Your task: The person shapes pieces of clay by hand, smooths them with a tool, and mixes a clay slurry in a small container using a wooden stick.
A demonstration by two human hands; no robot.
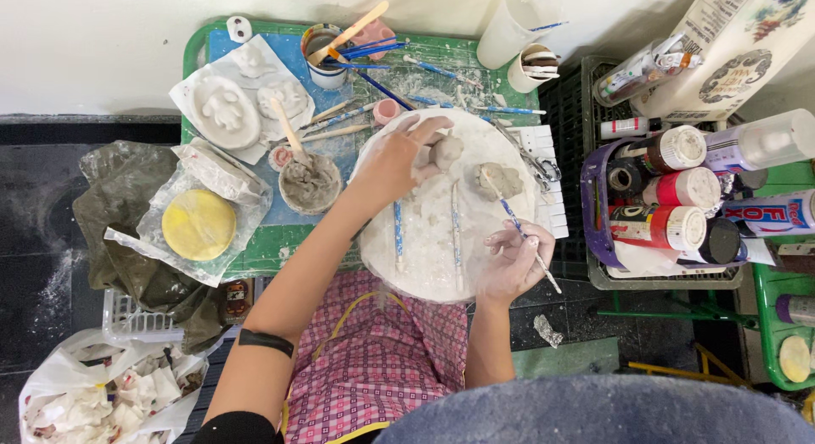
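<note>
My left hand (pixel 397 160) reaches over a round white work board (pixel 433 257) and touches a small grey clay lump (pixel 446 151) with its fingertips. A second grey clay piece (pixel 501 179) lies just to the right on the board. My right hand (pixel 509 261) holds a thin blue-handled modelling tool (pixel 526 240), its tip pointing up toward the second clay piece. Two more thin tools (pixel 397 233) lie on the board between the hands.
A green tray table (pixel 255 257) carries a bowl of grey slip (pixel 310 185) with a stick, white plaster moulds (pixel 225 109), a yellow disc in a bag (pixel 198 225), a cup of brushes (pixel 327 58). A crate of paint bottles (pixel 671 206) stands at the right.
</note>
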